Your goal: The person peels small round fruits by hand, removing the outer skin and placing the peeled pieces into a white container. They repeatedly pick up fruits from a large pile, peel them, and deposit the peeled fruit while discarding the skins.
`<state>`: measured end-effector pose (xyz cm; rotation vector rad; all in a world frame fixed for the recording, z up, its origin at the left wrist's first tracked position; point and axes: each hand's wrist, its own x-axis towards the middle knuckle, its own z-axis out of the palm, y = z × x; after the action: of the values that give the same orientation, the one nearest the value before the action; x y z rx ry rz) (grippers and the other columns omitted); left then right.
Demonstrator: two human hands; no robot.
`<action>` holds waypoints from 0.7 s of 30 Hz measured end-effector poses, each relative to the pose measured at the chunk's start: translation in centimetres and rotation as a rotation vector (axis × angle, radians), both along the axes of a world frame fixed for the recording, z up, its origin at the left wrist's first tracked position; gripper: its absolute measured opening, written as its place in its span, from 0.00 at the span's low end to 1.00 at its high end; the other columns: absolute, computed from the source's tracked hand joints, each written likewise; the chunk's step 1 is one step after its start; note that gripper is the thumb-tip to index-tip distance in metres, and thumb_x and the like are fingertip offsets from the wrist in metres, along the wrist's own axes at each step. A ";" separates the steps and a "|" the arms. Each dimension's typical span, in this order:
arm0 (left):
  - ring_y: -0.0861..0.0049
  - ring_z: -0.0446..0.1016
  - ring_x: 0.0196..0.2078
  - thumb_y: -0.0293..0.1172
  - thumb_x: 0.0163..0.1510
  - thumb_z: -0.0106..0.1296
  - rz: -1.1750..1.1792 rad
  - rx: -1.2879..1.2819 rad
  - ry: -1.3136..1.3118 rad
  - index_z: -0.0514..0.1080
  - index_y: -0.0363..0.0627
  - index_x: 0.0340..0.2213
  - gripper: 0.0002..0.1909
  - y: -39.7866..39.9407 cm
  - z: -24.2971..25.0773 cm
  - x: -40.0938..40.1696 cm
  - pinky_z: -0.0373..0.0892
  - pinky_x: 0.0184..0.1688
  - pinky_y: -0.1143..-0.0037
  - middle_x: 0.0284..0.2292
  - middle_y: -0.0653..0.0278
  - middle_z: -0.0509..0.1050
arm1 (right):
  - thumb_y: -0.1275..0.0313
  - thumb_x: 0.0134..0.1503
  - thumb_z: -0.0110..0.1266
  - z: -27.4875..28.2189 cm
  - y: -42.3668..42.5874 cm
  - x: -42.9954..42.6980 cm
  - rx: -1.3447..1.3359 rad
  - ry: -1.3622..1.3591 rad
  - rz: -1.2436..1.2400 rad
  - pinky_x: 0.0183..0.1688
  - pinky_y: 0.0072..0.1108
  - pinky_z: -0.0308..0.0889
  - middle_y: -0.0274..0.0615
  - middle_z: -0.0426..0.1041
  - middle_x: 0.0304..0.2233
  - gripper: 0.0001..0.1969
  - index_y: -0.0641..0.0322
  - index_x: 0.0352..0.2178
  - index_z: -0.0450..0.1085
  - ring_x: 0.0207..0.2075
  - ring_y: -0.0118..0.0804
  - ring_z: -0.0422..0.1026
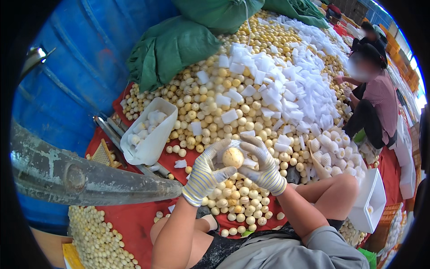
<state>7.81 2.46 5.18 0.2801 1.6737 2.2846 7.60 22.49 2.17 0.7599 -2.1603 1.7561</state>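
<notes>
Both my hands wear whitish gloves with blue and yellow stripes and meet in front of me. Between them is a pale yellow round fruit (233,158) with brown specks, possibly a pepino melon. My left hand (209,169) curves around its left side, thumb at the lower edge. On the other side, my right hand (263,164) has its fingertips at a white foam net (237,144) behind the fruit. The fingers partly hide this net. Beneath and beyond my hands lies a large heap of similar fruits (242,196), some with dark stripes.
White foam pieces (295,87) cover part of the heap. A white plastic container (168,122) holds net-wrapped fruits at left. Net-wrapped fruits (336,151) and a white foam box (373,201) are at right, near a seated person (378,90). A thick grey pole (94,185) juts from the left.
</notes>
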 end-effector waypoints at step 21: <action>0.77 0.74 0.39 0.41 0.59 0.52 -0.018 -0.857 -0.104 0.62 0.40 0.56 0.28 0.6 -4.9 -2.8 0.69 0.26 0.82 0.53 0.61 0.67 | 0.62 0.53 0.60 -1.2 41.5 31.9 -1.374 -0.413 -0.594 0.32 0.26 0.65 0.39 0.72 0.33 0.18 0.56 0.42 0.67 0.31 0.31 0.70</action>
<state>5.02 3.05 0.32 -0.0217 2.3628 1.3431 39.45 64.02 0.97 -0.5487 -0.6697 2.4322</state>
